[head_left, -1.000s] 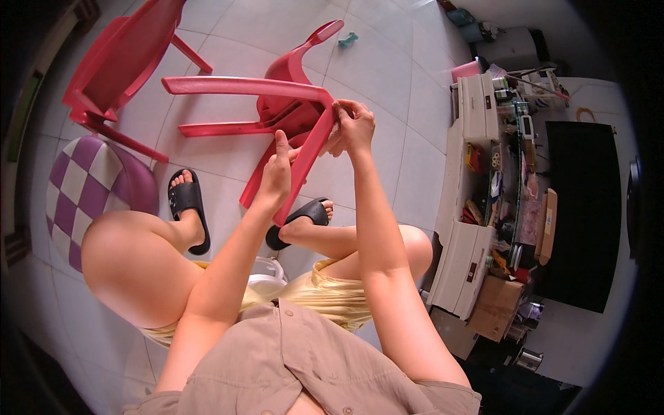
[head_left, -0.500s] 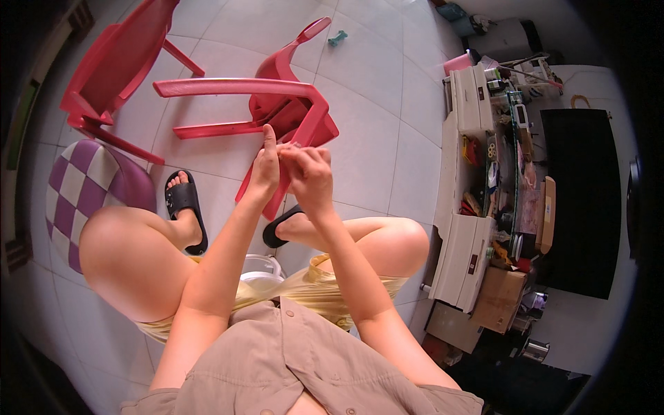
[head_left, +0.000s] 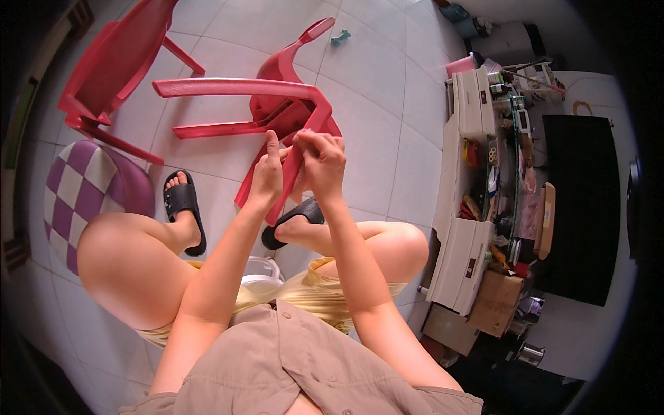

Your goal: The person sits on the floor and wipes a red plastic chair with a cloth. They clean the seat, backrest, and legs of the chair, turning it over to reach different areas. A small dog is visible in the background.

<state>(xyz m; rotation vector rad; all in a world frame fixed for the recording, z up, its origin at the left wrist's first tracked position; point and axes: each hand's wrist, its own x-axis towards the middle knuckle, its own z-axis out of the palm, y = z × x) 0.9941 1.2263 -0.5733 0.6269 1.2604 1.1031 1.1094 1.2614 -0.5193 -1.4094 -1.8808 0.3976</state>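
Note:
A red plastic chair (head_left: pixel 277 104) lies tipped over on the tiled floor in front of my knees. One of its legs (head_left: pixel 277 204) slants down toward me. My left hand (head_left: pixel 266 173) is closed around that leg from the left, thumb pointing up. My right hand (head_left: pixel 323 158) is closed on the same leg from the right, fingers curled and touching the left hand. What lies between the fingertips is hidden. I sit with my feet in black sandals (head_left: pixel 183 204) on either side of the leg.
A second red chair (head_left: pixel 114 66) stands at the upper left, with a purple and white checked stool (head_left: pixel 79 190) below it. A cluttered white cabinet (head_left: pixel 474 207) and a black screen (head_left: pixel 581 207) fill the right side. A small teal object (head_left: pixel 340 38) lies on the floor.
Both hands have slid down the chair leg toward me and come together. The right hand, higher near the chair's corner a second ago, now sits beside the left.

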